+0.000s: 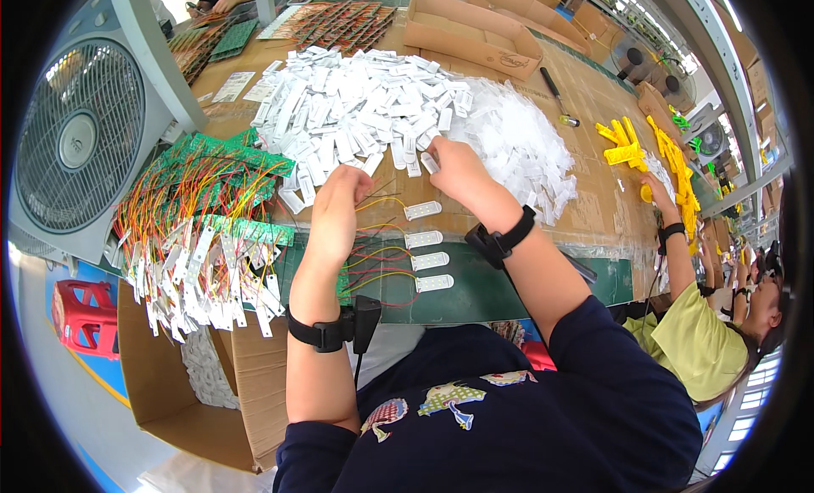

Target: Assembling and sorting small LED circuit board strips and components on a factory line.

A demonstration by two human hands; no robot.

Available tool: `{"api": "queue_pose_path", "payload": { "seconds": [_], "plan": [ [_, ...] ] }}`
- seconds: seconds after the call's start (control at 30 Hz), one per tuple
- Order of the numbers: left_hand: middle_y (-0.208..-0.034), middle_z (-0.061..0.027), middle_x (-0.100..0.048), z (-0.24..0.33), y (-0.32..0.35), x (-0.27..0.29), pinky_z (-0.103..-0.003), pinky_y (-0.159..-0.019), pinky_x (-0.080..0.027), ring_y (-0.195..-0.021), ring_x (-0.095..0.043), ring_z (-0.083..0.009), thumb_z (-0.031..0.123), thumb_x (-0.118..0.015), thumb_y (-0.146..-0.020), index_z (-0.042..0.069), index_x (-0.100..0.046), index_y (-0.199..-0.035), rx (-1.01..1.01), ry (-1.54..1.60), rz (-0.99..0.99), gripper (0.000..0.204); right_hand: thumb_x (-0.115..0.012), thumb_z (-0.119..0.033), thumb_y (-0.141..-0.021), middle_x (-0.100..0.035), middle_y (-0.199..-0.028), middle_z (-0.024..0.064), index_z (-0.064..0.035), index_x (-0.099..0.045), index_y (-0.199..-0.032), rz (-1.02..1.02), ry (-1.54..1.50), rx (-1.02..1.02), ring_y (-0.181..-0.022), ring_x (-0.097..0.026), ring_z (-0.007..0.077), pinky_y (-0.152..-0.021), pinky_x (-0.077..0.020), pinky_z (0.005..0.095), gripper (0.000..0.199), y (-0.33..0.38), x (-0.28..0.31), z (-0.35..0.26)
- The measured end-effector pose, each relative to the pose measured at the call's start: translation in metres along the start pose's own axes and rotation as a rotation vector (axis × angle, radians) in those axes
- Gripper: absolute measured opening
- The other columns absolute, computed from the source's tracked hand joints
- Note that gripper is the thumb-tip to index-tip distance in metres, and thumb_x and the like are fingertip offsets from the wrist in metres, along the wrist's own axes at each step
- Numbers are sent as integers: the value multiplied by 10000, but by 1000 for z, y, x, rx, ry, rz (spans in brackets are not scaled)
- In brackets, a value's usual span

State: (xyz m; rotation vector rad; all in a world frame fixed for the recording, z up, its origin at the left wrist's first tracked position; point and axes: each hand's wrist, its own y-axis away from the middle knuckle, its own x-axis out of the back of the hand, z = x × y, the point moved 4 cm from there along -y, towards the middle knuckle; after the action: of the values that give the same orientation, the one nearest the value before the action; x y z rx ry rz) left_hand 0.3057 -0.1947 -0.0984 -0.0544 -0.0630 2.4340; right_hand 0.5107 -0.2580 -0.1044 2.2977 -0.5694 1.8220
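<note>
My right hand (462,181) pinches a small white plastic case (430,162) at the near edge of a big pile of white plastic cases (348,103). To its left, my left hand (339,206) has its fingers drawn together by the same pile; whatever they hold is hidden. Between my forearms lie several small white round-ended LED boards in a column, the nearest one (435,282) by the table edge. Red and yellow wires (373,277) run from them toward my left wrist. A heap of clear plastic pieces (521,145) adjoins the white pile on the right.
Green circuit boards with wires (212,175) and white strips overhang the table's left edge, beside a large fan (76,137). Below stands an open carton (254,383). A screwdriver (555,90) and shallow cardboard trays (471,35) lie farther back. A co-worker (695,323) handles yellow parts at right.
</note>
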Motion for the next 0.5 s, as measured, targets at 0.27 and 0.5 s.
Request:
{"api": "queue_pose_path", "payload": {
  "seconds": [0.27, 0.5],
  "plan": [
    [-630, 6, -534, 11, 6, -7, -209, -465, -299, -541, -400, -38, 159, -649, -827, -21, -537, -956, -1, -20, 120, 249, -620, 1, -808, -574, -973, 28, -3, -540, -1091, -251, -1394, 94, -857, -572, 96, -744, -486, 243, 294, 45, 26, -61],
    [-606, 25, -518, 5, 6, -7, -194, -449, -292, -520, -398, -26, 186, -687, -798, -18, -580, -844, 5, -25, 40, 235, -596, 33, -814, -598, -1007, 53, 2, -543, -1110, -169, -1465, 140, -898, -583, 104, -787, -475, 241, 302, 46, 27, -69]
  ]
}}
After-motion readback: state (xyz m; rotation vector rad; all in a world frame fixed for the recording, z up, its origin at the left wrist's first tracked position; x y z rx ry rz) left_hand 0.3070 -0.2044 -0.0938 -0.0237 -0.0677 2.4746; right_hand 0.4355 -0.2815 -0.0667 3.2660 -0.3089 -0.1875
